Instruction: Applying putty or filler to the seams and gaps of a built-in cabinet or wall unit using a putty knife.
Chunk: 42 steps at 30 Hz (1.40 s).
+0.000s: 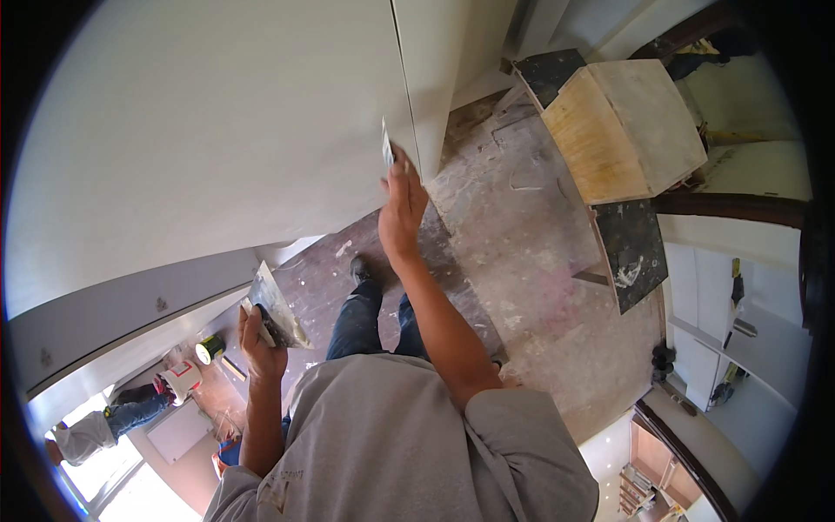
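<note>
The right hand (403, 196) was closed around a scraper (387, 143), its blade raised just beside a dark seam (405, 91) near the right edge of the pale wall (235, 130); whether blade and wall touched, I could not tell. The left hand (261, 344) gripped a wide trowel (280, 309) by its back, fingers curled, the plate tilted and held apart from the wall's lower edge. The forearms were well apart, with room between them in front of the wall.

Along the wall's lower left edge ran a grey band (130, 322). To the wall's right, a broad stretch of blotched floor (522, 226) separated it from a raised surface (631, 248) with dark ends, carrying a pale box (626, 130) whose sides reached close to the surface's long edges.

Beyond the wall's lower left edge were a small can (210, 350), a whitish bucket (181, 381) and another person (91, 435).
</note>
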Each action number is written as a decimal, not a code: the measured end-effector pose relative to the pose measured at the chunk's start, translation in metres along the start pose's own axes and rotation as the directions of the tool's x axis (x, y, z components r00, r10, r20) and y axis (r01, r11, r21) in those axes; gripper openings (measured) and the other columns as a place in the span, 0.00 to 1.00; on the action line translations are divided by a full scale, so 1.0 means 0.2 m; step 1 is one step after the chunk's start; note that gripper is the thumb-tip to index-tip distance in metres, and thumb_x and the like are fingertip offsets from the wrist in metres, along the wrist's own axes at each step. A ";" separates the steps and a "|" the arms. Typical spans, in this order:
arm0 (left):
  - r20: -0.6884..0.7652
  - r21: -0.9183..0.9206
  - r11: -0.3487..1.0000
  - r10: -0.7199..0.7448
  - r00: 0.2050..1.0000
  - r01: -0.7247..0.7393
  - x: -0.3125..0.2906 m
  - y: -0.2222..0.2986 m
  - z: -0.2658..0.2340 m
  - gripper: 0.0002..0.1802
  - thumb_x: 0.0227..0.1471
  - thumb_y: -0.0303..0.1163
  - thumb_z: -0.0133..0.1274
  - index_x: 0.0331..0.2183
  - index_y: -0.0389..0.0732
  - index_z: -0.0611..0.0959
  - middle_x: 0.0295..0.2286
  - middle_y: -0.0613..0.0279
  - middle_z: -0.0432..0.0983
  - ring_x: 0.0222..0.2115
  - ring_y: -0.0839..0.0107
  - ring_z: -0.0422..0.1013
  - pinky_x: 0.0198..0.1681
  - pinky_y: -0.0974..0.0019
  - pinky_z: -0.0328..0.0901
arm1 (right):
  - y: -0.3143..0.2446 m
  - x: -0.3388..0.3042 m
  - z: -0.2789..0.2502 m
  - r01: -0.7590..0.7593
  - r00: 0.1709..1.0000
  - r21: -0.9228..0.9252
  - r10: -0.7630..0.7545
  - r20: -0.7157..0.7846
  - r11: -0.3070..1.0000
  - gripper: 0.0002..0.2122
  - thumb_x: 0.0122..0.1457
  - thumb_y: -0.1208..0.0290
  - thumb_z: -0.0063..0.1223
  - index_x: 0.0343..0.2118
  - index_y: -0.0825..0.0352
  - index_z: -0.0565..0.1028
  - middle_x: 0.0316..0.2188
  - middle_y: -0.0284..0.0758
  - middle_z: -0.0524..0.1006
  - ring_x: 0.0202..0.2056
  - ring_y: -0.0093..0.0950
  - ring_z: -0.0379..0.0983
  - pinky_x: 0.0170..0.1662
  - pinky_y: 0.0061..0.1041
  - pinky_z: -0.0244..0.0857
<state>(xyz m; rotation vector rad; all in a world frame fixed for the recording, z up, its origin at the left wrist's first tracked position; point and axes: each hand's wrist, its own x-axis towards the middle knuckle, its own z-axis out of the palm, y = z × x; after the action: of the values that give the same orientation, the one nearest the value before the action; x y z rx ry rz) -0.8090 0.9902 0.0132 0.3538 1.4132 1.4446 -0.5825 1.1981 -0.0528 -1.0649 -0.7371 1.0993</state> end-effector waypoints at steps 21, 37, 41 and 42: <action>0.171 -0.135 0.988 0.091 0.981 -0.068 0.11 -0.04 0.42 0.12 0.65 0.30 0.49 0.49 0.41 0.76 0.43 0.66 0.77 0.44 0.74 0.74 0.49 0.66 0.70 | -0.17 -0.32 -0.29 -0.471 0.874 0.070 0.455 0.170 0.879 0.22 0.71 0.57 0.39 0.61 0.64 0.71 0.60 0.36 0.71 0.57 0.30 0.67 0.55 0.38 0.66; 0.032 -0.133 0.988 0.089 0.996 -0.084 -0.03 -0.03 -0.01 0.11 0.65 0.32 0.50 0.48 0.43 0.77 0.41 0.68 0.77 0.41 0.76 0.73 0.47 0.67 0.69 | -0.17 0.02 0.18 -0.303 0.946 0.211 0.321 -0.052 0.929 0.26 0.68 0.51 0.43 0.66 0.55 0.67 0.63 0.31 0.66 0.63 0.31 0.61 0.55 0.44 0.66; 0.038 -0.149 0.985 0.098 0.994 -0.091 -0.04 0.01 -0.01 0.11 0.65 0.31 0.50 0.48 0.42 0.77 0.40 0.68 0.77 0.41 0.76 0.74 0.47 0.66 0.69 | -0.15 -0.12 0.10 -0.253 0.961 0.027 0.248 0.126 0.967 0.24 0.69 0.52 0.42 0.63 0.59 0.71 0.59 0.32 0.72 0.59 0.30 0.67 0.54 0.37 0.68; 0.039 -0.155 0.984 0.097 0.994 -0.090 -0.04 0.02 0.00 0.11 0.65 0.31 0.50 0.48 0.42 0.77 0.41 0.67 0.77 0.41 0.76 0.74 0.47 0.66 0.69 | -0.16 -0.17 0.05 -0.250 0.961 0.025 0.245 0.129 0.968 0.24 0.69 0.52 0.42 0.63 0.59 0.71 0.59 0.32 0.72 0.59 0.30 0.67 0.54 0.37 0.68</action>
<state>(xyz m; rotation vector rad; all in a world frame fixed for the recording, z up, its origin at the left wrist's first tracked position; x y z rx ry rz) -0.8073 0.9857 0.0200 0.3579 1.2533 1.6010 -0.5920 1.1666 -0.0182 -1.0810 -0.6890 1.4008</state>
